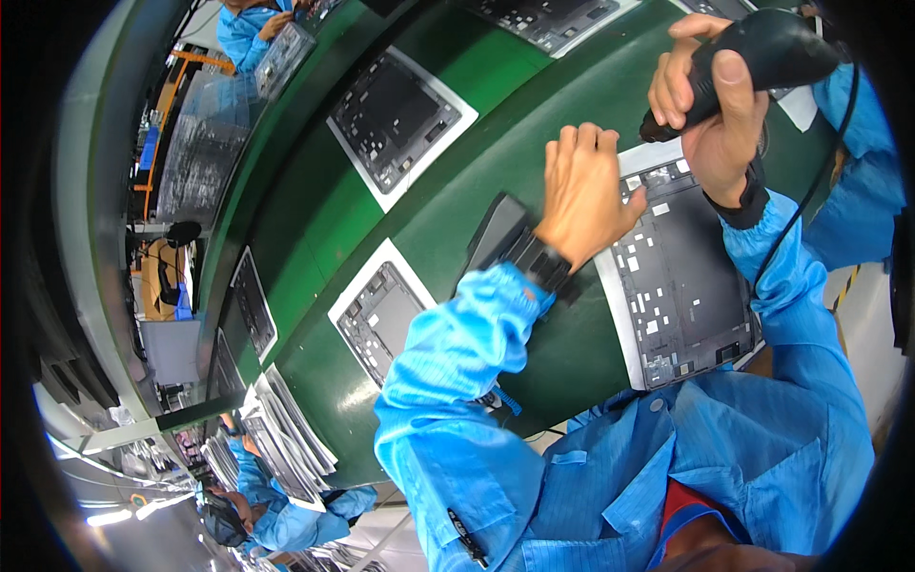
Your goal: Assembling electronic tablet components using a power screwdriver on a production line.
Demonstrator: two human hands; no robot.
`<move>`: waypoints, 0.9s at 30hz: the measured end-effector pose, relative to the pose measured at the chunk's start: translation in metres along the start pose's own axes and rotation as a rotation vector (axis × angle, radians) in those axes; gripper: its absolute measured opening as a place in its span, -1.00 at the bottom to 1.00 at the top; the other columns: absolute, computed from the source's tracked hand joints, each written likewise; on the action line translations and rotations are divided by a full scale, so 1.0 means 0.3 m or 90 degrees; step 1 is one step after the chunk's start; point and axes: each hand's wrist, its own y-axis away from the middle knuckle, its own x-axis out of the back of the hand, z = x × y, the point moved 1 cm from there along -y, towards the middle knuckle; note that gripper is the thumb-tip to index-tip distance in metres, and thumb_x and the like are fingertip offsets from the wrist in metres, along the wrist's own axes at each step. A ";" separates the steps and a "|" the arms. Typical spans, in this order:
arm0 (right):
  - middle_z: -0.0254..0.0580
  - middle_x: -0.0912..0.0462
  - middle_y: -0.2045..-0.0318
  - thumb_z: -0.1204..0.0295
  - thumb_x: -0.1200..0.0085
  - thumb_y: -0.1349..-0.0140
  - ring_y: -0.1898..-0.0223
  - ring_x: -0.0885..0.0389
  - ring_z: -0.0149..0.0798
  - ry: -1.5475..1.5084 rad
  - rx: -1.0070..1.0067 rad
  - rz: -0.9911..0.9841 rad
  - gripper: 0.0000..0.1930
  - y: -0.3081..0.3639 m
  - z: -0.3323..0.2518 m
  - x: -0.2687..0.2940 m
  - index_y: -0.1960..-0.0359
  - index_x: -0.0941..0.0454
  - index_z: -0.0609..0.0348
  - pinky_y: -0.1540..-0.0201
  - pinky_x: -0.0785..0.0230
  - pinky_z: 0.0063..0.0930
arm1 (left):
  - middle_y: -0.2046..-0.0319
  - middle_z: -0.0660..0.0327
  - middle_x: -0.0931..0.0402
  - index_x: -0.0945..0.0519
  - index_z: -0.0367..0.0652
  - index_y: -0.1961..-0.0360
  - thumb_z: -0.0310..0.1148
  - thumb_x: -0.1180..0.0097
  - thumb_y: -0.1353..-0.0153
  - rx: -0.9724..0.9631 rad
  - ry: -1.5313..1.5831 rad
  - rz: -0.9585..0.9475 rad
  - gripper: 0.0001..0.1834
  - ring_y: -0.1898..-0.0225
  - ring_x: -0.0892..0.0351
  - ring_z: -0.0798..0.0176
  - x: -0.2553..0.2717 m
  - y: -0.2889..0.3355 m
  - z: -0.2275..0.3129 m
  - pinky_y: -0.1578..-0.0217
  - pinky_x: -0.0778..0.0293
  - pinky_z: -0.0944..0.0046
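My right hand [715, 114] is raised at the upper right, its fingers and thumb wrapped round a black corded hand tool [762, 57]. The tool is rounded and narrows toward a dark tip at its left end; its exact kind is not clear. Below it lies a dark tablet-like housing [686, 267] with small white patches, on a white sheet [618, 310]. My left hand [586, 191] reaches palm down to the upper left edge of this housing. Its fingers lie side by side, slightly bent, with the thumb apart over the housing. Nothing shows in it.
Beside my left wrist sits a black angular object [500, 229] on the green table [515, 357]. Similar housings lie on a green strip beyond [396, 119] and to the left [381, 310]. A stack of panels [286, 429] stands lower left, near another person [305, 524]. A black cable [810, 195] hangs by my right forearm.
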 end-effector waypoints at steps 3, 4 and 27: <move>-0.28 -0.36 0.57 0.15 0.16 -0.56 0.61 -0.31 -0.43 0.004 0.007 0.051 -0.56 -0.020 -0.020 0.037 -0.09 -0.39 0.38 0.50 -0.25 -0.49 | 0.29 -0.19 -0.67 -0.69 -0.38 0.35 -0.39 -0.35 0.04 0.042 -0.019 -0.240 -0.74 0.18 -0.69 -0.22 -0.038 -0.099 0.042 0.12 -0.60 -0.09; -0.28 -0.35 0.57 0.15 0.15 -0.56 0.61 -0.31 -0.43 0.004 -0.004 0.087 -0.56 -0.026 -0.032 0.050 -0.08 -0.40 0.37 0.50 -0.24 -0.49 | 0.29 -0.23 -0.67 -0.69 -0.38 0.36 -0.43 -0.32 0.05 0.037 -0.059 -0.296 -0.76 0.18 -0.70 -0.24 -0.046 -0.113 0.071 0.15 -0.62 -0.09; -0.35 -0.29 0.47 0.25 0.15 -0.48 0.42 -0.26 -0.40 0.188 -0.071 0.054 -0.73 -0.041 0.030 0.613 0.40 -0.33 0.09 0.28 -0.14 -0.49 | 0.06 -0.10 -0.60 -0.53 -0.14 0.00 -0.43 -0.30 -0.12 0.414 -0.709 -0.169 -0.60 0.01 -0.62 -0.28 1.263 0.264 -1.255 0.01 -0.55 -0.21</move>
